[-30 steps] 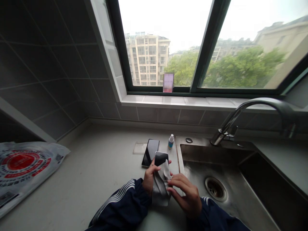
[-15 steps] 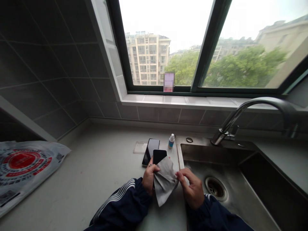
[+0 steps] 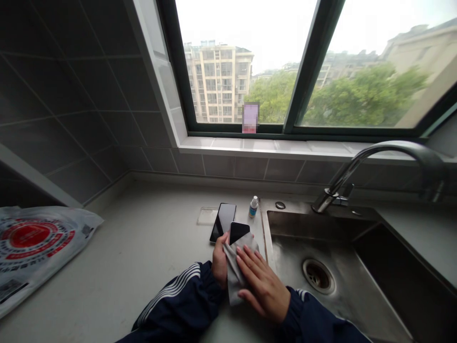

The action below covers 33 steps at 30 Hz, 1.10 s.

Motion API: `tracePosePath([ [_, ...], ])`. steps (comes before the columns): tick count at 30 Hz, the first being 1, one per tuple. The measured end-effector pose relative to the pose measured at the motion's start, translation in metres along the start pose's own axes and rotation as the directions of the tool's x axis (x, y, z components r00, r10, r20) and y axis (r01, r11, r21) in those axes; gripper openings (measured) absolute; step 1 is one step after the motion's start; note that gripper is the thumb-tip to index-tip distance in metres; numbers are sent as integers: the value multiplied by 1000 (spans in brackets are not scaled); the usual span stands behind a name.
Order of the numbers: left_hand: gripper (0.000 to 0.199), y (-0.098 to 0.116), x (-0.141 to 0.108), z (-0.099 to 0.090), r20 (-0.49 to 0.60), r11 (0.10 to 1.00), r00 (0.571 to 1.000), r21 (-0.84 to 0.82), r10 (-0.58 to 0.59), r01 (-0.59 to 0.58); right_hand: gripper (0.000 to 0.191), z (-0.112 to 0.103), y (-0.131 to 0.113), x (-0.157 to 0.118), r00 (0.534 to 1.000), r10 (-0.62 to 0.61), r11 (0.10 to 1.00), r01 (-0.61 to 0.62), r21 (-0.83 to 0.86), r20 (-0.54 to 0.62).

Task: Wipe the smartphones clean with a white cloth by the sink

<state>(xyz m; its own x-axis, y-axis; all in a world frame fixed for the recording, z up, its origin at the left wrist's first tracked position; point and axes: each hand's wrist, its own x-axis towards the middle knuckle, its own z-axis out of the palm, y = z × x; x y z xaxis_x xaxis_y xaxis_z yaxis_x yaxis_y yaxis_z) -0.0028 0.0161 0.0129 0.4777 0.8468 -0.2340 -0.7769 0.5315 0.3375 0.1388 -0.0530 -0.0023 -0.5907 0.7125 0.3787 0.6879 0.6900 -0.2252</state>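
A dark phone (image 3: 239, 231) is held in my left hand (image 3: 219, 261), whose fingers wrap its left side from below. A grey cloth (image 3: 233, 281) covers most of that phone and hangs past its lower end. My right hand (image 3: 262, 284) lies flat on the cloth, fingers stretched out over the phone. Just behind, a second black phone (image 3: 223, 221) rests on the counter beside a clear case (image 3: 206, 216). A small white bottle with a blue label (image 3: 253, 207) stands upright near the sink's edge.
A steel sink (image 3: 342, 267) with a drain and a curved faucet (image 3: 360, 159) fills the right side. At the far left a white plastic bag with red print (image 3: 43, 243) lies on the pale counter (image 3: 143, 233). A window is behind.
My right hand has moved left from the cloth's right edge, letting go of its pinch and spreading flat on top. The cloth is now laid more closely over the phone.
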Motion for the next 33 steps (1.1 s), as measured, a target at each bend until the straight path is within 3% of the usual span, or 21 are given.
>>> tracePosePath([
  [4, 55, -1, 0, 2, -12, 999, 999, -26, -30, 30, 74, 7, 4, -3, 996, 57, 998, -55, -31, 73],
  [9, 57, -11, -1, -6, 143, 990, 980, -13, -137, 141, 74, 12, 11, -5, 986, 164, 984, -162, -79, 17],
  [12, 60, -18, -1, -11, 202, 994, 973, -6, -110, 113, 69, 13, 15, -6, 977, 214, 970, -214, -113, -15],
  [17, 77, -19, -2, -13, 295, 985, 941, 23, -168, 169, 64, 12, 14, -5, 976, 215, 965, -215, -150, -18],
  [22, 81, -16, -4, -13, 317, 984, 932, 25, -174, 175, 66, 13, 11, -5, 980, 198, 968, -197, -154, -13],
  [26, 83, -14, -4, -13, 230, 981, 955, -1, -188, 194, 68, 15, 9, -6, 986, 167, 974, -163, -155, 14],
  [30, 76, -8, -2, -6, -1, 999, 1000, -44, -21, 21, 70, 12, 6, -5, 989, 134, 982, -123, -145, 62],
  [33, 77, -4, -2, -1, -26, 999, 1000, -41, 9, -10, 69, 7, 4, -5, 993, 104, 986, -97, -136, 49],
])
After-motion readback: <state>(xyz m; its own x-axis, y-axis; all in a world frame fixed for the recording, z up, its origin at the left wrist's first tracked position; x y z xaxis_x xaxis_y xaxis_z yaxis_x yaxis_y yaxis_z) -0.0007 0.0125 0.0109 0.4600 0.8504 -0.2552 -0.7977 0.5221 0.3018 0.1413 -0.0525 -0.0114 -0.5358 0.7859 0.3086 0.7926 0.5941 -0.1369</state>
